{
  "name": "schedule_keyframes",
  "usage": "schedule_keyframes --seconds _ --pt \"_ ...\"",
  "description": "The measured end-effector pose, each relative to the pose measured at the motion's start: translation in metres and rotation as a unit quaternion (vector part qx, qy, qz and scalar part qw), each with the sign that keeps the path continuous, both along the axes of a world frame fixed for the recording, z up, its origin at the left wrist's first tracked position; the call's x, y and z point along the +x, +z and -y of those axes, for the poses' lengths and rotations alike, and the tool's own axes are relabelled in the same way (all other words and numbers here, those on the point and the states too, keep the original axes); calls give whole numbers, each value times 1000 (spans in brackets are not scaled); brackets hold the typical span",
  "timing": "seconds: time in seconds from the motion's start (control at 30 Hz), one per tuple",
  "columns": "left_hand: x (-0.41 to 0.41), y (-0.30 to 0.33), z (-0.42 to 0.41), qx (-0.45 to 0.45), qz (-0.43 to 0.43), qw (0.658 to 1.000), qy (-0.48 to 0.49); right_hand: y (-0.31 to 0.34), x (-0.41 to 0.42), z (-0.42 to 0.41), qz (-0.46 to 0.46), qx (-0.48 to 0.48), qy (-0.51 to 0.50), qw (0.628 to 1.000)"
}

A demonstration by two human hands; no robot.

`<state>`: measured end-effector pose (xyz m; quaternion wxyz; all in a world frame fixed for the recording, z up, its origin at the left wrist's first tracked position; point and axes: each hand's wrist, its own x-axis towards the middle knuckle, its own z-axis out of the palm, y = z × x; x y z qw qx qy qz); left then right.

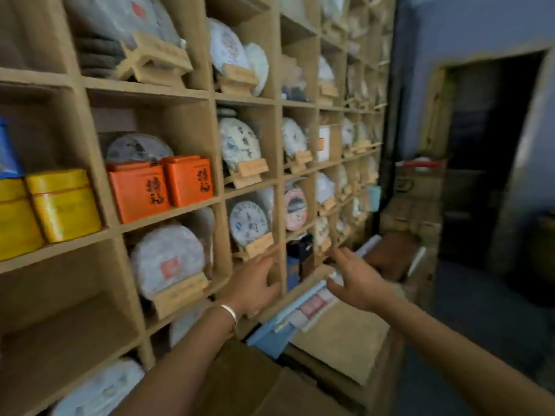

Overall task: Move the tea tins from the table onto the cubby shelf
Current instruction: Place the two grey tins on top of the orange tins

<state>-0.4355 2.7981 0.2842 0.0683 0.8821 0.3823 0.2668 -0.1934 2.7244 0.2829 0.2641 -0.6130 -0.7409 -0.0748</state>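
Wooden cubby shelving (249, 99) fills my view; two square orange tea tins (159, 187) already sit in one cubby, yellow tins (64, 204) left of them. Below-right, my left hand (255, 283) and right hand (357, 280) spread empty. No table visible.

soft dim indoor light, motion blur throughout, wide-angle bending at edges, dark doorway (477, 163) at right
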Motion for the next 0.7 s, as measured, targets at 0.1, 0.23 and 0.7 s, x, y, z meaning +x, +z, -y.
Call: schedule_keyframes --seconds 0.1,0.23,0.7 --pt "87 -7 18 -10 -33 996 -86 -2 68 67 13 -22 -117 993" --pt "196 -11 65 -6 -44 980 -193 -1 141 161 -5 -30 -246 969" --pt "486 -39 301 8 -99 899 -427 -35 330 479 -43 -74 -501 861"
